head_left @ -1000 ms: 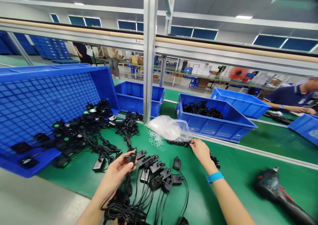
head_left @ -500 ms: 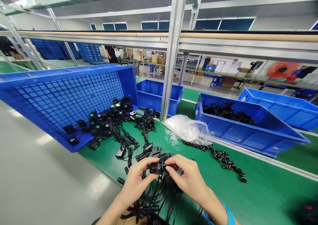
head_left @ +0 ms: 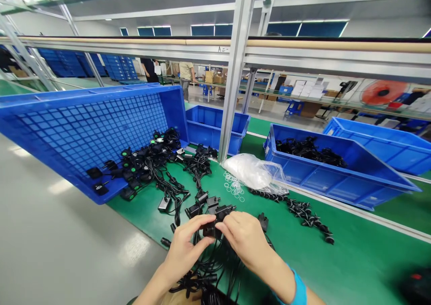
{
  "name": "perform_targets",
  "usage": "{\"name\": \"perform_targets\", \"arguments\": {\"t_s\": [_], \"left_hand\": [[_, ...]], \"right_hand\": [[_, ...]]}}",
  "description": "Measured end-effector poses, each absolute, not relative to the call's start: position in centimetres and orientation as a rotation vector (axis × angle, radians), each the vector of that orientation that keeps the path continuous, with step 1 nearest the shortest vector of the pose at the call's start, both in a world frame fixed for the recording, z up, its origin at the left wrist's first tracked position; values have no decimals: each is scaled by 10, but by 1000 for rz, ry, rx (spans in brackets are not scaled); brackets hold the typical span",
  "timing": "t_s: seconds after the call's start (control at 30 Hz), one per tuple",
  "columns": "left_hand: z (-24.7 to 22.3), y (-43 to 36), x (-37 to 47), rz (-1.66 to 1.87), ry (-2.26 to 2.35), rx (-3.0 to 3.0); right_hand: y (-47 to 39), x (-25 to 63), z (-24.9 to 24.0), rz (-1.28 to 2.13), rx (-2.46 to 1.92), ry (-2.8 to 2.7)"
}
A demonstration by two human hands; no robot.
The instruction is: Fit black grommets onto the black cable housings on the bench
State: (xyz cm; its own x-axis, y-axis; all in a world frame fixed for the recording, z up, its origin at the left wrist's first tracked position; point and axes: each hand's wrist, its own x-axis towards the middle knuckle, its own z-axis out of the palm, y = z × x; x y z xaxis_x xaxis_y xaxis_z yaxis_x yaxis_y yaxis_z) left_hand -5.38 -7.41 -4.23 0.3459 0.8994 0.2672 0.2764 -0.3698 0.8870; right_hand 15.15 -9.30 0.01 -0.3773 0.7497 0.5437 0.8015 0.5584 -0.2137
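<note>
My left hand [head_left: 188, 240] grips a small black box-shaped device [head_left: 210, 229] between thumb and fingers, above the green table [head_left: 303, 269]. Against the device's right side, my right hand [head_left: 245, 235] is closed, its fingers bent over and its thumb pointing left. Those fingers hide the small round black part that it pinches. Similar black devices [head_left: 213, 202] with black cables [head_left: 208, 264] lie just beyond and below the hands. One more black device [head_left: 263, 222] rests right of my right hand.
A tilted blue crate [head_left: 101, 103] spills black cabled devices [head_left: 144, 165] at left. White rings [head_left: 234, 186] lie by a clear plastic bag [head_left: 251, 172]. Small round black parts [head_left: 306, 215] form a row at right. Blue bins [head_left: 336, 174] and a metal post [head_left: 232, 85] stand behind.
My right hand has turned over the device, its fingers now covering the round part seen earlier. The black device to its right has come into clearer view. My left hand stays nearly still.
</note>
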Motion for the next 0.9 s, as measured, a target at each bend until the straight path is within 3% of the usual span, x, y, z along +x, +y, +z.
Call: {"name": "perform_targets", "arguments": {"t_s": [0.2, 0.4, 0.7, 0.8, 0.9], "left_hand": [[-43, -76, -51, 1052, 1021, 1980], [-45, -60, -45, 1147, 960, 2252], [-68, -10, -40, 944, 1269, 2462], [-62, -10, -53, 929, 1310, 2408], [-52, -8, -81, 840, 1655, 2282]], "right_hand": [[-93, 152, 2, 54, -1327, -2281], [-82, 156, -5, 148, -1723, -2342], [-54, 302, -28, -150, -2509, -1795], [-49, 336, -48, -162, -2562, -1761], [-46, 353, -62, -115, -2507, -1792]]}}
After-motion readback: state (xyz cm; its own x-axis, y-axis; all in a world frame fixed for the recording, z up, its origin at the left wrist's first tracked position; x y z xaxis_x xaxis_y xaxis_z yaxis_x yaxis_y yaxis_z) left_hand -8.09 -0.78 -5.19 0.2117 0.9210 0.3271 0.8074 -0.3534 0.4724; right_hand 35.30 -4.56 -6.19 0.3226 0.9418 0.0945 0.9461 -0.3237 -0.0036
